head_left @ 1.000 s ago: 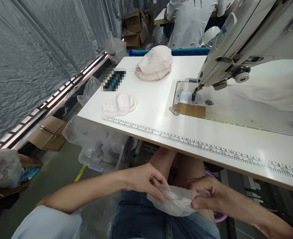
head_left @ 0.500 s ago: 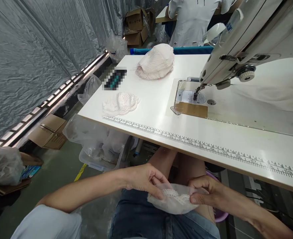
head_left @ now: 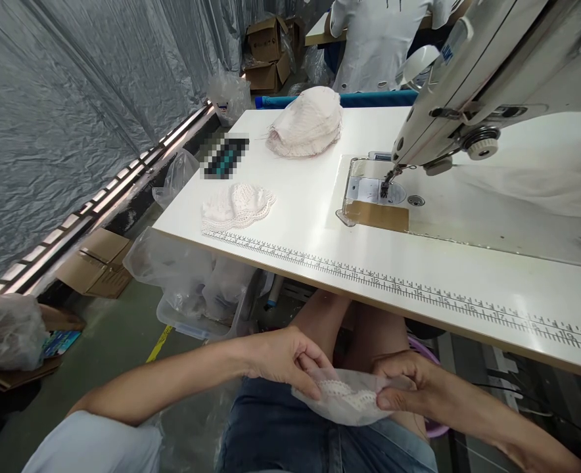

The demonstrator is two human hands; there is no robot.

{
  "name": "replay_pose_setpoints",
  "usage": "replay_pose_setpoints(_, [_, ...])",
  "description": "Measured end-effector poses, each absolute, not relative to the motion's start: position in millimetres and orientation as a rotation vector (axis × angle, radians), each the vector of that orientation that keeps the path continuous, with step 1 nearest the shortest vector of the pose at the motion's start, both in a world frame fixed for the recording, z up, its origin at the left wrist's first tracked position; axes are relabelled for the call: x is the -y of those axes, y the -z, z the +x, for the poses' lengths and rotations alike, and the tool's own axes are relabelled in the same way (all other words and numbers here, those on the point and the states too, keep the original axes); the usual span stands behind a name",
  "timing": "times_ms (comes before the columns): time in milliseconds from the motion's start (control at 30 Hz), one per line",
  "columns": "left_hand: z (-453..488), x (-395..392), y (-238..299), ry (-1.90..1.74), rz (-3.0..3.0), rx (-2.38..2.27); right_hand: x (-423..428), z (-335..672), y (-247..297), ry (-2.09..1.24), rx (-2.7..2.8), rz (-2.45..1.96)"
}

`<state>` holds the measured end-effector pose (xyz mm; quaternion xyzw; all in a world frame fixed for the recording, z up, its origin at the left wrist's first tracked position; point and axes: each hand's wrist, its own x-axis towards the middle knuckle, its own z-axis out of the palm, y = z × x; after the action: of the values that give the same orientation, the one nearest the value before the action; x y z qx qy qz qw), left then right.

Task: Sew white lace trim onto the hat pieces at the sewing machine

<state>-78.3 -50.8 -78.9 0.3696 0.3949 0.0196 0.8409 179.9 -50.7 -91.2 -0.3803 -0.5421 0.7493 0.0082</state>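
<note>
Over my lap, a small piece of sheer white fabric with lace trim (head_left: 347, 402) is stretched between my two hands. My left hand (head_left: 298, 361) pinches its left end between thumb and fingers. At the opposite end, my right hand (head_left: 405, 381) grips it with the thumb on top. On the table's left part lies a scalloped white lace piece (head_left: 238, 206). Behind that sits a stack of pale pinkish fabric pieces (head_left: 307, 123) with frayed edges. The sewing machine (head_left: 448, 125) stands to the right, its needle area over the metal plate.
A printed ruler (head_left: 337, 266) runs along the front edge of the white table (head_left: 300, 203). A blurred dark object (head_left: 225, 157) lies at its left edge. Below are a plastic bin (head_left: 196, 322) and a cardboard box (head_left: 93, 263). Another person (head_left: 374, 46) sits beyond the table.
The view has shifted very slightly. Both hands keep hold of the lace-trimmed fabric in nearly the same place, and the sheer layer covers a little more of the lace.
</note>
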Motion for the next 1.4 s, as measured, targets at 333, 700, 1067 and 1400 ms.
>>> replay_pose_setpoints(333, [-76.4,54.1,74.0,-0.047,0.876,-0.881,68.7,162.4,80.4,-1.903,1.998,-1.34])
replay_pose_setpoints(700, [-52.7,3.1,6.9,-0.293,1.177,-1.014,11.8,230.1,23.2,-0.673,2.27,-1.364])
replay_pose_setpoints(1067, [-16.3,-85.6,-70.2,-0.155,1.449,-0.725,-31.9,215.6,-22.1,-0.813,2.284,-1.147])
replay_pose_setpoints(1400, [-18.1,-104.6,-25.7,-0.708,2.553,-0.718,-52.7,214.2,-46.1,0.254,2.564,-1.044])
